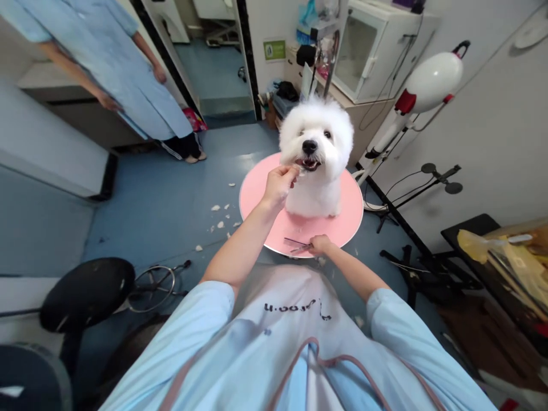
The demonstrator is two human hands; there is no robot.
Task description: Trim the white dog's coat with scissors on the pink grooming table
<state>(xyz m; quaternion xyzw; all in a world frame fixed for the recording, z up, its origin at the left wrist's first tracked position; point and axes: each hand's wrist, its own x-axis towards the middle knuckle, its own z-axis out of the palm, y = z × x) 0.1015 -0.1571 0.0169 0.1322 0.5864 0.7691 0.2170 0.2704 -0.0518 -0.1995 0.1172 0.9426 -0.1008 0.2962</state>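
Pinches at fur beside mouth of white dog (314, 197) with left hand (280, 185), thumb and fingertips pressed together; can't tell amount of fur between them. Holds scissors (300, 247) in right hand (321, 244), fingers curled round handles, blades parted and pointing left, at near edge of round pink table (257, 197); can't tell whether touching the top or just above. Place dog on table, seated upright a bit right of middle, facing camera, mouth slightly open. Note pale tufts (220, 224) scattered on blue floor (154, 194), left of table. Add black stool (88, 294) at lower left, with chrome ring just beside. Mark dryer (434, 83) on right, white with red parts, and white cabinet (363, 54) behind dog. Also log green sign (274, 50) on far wall, yellow bag (509, 257) at right edge. Tag co-worker (103, 63) at upper left, standing in blue smock, arms lowered, well apart from table. See pale apron (295, 308) in foreground with dark lettering, upside down in view, between light blue sleeves (180, 331)
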